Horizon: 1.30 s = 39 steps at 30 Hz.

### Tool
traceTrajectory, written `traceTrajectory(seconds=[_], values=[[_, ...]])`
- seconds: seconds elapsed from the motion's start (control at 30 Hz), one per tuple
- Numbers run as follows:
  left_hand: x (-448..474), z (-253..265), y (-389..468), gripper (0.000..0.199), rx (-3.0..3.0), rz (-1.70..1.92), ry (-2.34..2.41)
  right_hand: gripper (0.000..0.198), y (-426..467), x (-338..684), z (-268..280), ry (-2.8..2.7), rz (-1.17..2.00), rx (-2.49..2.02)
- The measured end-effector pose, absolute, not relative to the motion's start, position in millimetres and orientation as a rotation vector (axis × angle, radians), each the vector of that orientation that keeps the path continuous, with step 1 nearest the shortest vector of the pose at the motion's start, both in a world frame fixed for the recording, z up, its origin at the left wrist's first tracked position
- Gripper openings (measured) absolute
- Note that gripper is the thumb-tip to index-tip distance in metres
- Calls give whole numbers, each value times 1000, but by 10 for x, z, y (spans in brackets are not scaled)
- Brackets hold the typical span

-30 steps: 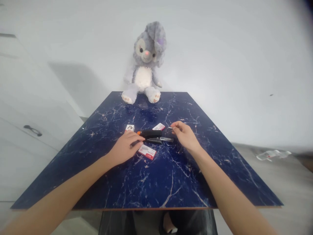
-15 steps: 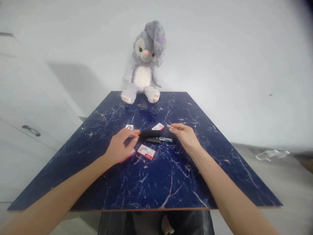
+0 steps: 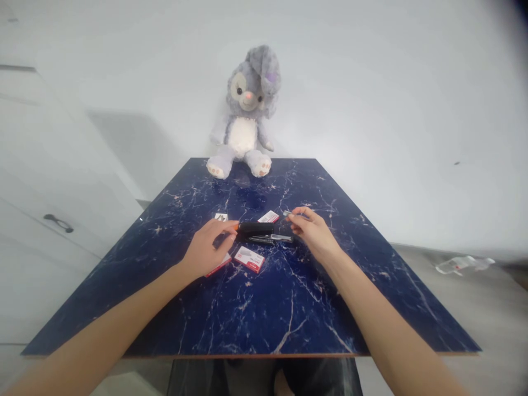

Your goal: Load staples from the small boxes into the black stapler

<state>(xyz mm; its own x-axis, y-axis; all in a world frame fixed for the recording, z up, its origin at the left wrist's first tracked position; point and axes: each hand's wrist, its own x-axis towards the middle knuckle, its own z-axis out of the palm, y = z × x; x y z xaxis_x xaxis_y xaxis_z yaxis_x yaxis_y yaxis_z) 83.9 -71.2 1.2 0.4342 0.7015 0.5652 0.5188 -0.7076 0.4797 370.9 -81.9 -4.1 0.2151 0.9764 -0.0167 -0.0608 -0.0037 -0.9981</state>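
Observation:
On the blue marbled table, a black stapler (image 3: 256,228) with an orange part lies with its top swung open, showing the metal staple channel (image 3: 281,238). My left hand (image 3: 209,245) is closed around the stapler's left end, thumb and fingers near the orange part. Just right of the stapler, my right hand (image 3: 312,228) pinches a small silvery strip of staples (image 3: 286,213) slightly above the table. Close by my left hand lie red-and-white staple boxes: one (image 3: 249,258) in front of the stapler, another (image 3: 218,265) partly hidden under the hand.
Behind the stapler lie another red-and-white box (image 3: 269,216) and a white piece with dark marks (image 3: 221,217). A grey plush rabbit (image 3: 243,118) sits at the table's far edge against the wall. Clear plastic packaging (image 3: 462,265) is on the floor at right.
The camera view has shifted slightly, so everything appears a little lower. My right hand has turned the staple strip slightly; my left hand keeps its hold on the stapler.

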Motion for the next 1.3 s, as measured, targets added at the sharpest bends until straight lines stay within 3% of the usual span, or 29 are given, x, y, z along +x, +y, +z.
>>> traceTrajectory(seconds=[0.17,0.5,0.93,1.07,1.3], values=[[852,-1,-689,30,2482,1091,1162,22,-850,3704,-11,-1097,1124,-1259],[828,-32,-650,34,2456,987,1359,29,-871,3669,70,-997,1220,-1236],[507,-93,-307,24,2191,1427,1628,37,-884,3655,21,-1380,837,-1430],[459,-132,-302,22,2166,1571,1704,26,-891,3709,44,-1575,563,-1524],[487,-151,-331,20,2296,1536,1790,12,-904,3765,23,-1959,628,-1567]])
